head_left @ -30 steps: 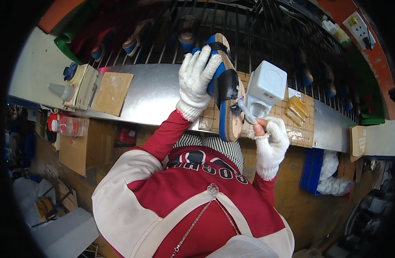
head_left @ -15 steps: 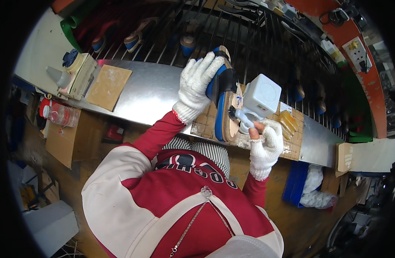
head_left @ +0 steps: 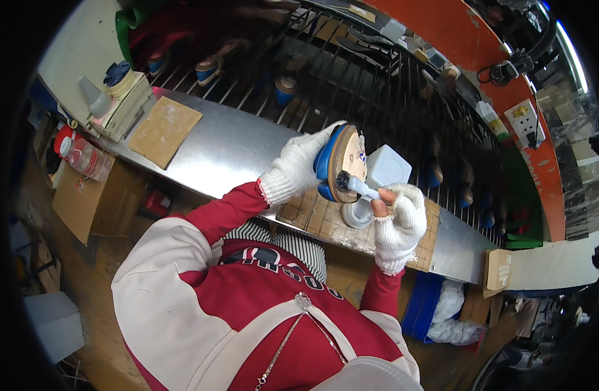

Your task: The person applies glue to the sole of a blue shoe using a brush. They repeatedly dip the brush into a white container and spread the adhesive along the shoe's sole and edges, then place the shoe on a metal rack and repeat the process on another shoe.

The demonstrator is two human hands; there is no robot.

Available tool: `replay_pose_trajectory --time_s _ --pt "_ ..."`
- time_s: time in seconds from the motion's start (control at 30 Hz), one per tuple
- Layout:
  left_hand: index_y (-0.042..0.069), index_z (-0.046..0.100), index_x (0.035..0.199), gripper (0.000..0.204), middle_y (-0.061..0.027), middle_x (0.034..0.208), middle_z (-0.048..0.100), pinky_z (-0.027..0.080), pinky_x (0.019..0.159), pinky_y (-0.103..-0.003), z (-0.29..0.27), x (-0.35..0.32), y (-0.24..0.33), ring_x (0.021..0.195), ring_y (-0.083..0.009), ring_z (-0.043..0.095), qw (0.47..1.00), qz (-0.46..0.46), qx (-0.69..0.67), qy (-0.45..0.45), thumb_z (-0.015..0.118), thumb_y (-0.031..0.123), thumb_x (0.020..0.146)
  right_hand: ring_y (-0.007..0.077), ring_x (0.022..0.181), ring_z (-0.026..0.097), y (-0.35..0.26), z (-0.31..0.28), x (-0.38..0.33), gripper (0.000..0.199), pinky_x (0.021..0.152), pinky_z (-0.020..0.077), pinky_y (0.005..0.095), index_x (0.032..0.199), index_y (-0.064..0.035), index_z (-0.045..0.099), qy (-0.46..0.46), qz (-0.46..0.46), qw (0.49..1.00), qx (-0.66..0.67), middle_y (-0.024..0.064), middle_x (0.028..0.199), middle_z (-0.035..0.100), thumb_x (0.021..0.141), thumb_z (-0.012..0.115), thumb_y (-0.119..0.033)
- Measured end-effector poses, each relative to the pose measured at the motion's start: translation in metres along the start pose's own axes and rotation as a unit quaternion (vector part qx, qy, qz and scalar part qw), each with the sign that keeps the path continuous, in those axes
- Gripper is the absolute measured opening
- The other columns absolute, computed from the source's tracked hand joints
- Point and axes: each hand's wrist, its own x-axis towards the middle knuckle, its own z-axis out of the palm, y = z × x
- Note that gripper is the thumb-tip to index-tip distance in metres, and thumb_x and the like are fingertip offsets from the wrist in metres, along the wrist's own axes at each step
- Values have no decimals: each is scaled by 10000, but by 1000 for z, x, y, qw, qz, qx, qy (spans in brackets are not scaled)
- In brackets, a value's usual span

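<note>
A blue shoe with its tan sole turned toward the right is held up over the bench by my left hand, in a white knitted glove and closed round the upper. My right hand, in a white glove with bare thumb and fingertip showing, pinches a small brush by its pale handle. The brush's dark bristles touch the lower part of the sole. Just behind the brush stands a white square bottle. A round white pot sits below it, partly hidden by the brush.
The metal bench carries a cardboard sheet under the work and a tan board at left. Beyond lies a rack of metal bars with several shoes. A blue crate stands below right, a cardboard box below left.
The shoe has been turned and tipped, so its sole shows more fully. My left hand has shifted down its side. The brush stays at the sole, and the whole view has swung slightly.
</note>
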Motion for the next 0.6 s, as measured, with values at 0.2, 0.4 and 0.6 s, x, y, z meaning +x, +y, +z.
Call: replay_pose_trajectory --time_s 0.2,0.4,0.6 --pt "87 616 1298 781 -112 1206 697 533 998 -365 -9 -14 31 1127 -234 663 988 -65 -31 -135 961 268 622 243 893 626 4 7 39 224 770 491 340 930 -57 771 -25 -57 997 42 97 920 681 723 854 -86" --pt "7 596 1282 742 -121 1195 689 526 988 -348 -42 -32 96 1114 -203 650 921 -176 -181 -296 938 194 651 257 886 638 15 16 68 210 781 490 348 914 -44 769 -73 -97 990 65 96 876 695 728 833 -116" --pt "9 579 1333 799 -127 1257 665 523 995 -356 -46 -40 104 1163 -216 616 854 -245 -280 -364 951 107 633 246 872 640 29 21 75 207 757 490 345 902 -44 762 -98 -127 983 88 94 873 702 712 825 -94"
